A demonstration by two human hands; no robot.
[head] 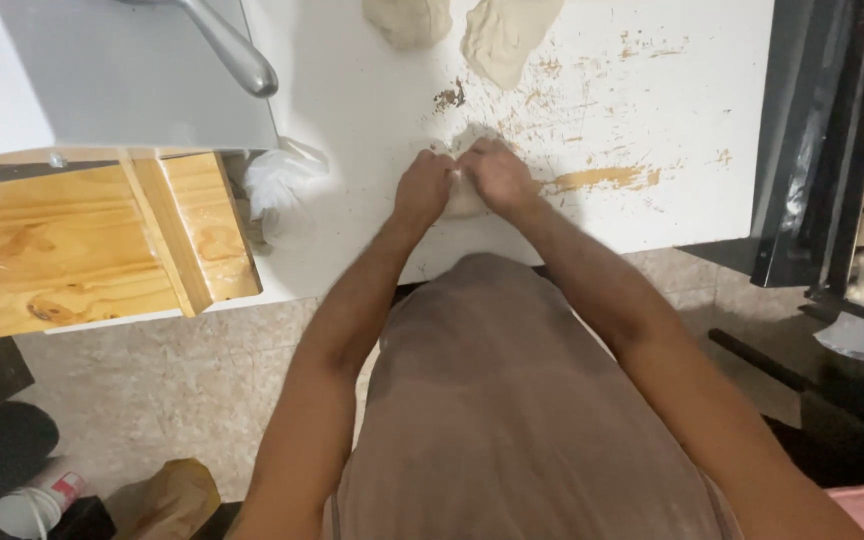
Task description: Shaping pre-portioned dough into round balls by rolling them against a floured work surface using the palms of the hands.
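My left hand (422, 188) and my right hand (495, 172) press together around a small pale lump of dough (463, 197) on the white worktable (372, 110). Both hands cup the lump from either side, and most of it is hidden under my fingers. Two more pieces of dough lie at the far edge of the table: a rounded one (409, 20) and a flatter, torn one (505, 35).
A wooden board (92, 235) and a grey metal machine with a handle (227, 45) stand at the left. A crumpled white bag (282, 185) lies beside them. A dark rack with trays (852, 150) stands at the right. Bottles and a bag sit on the floor at lower left.
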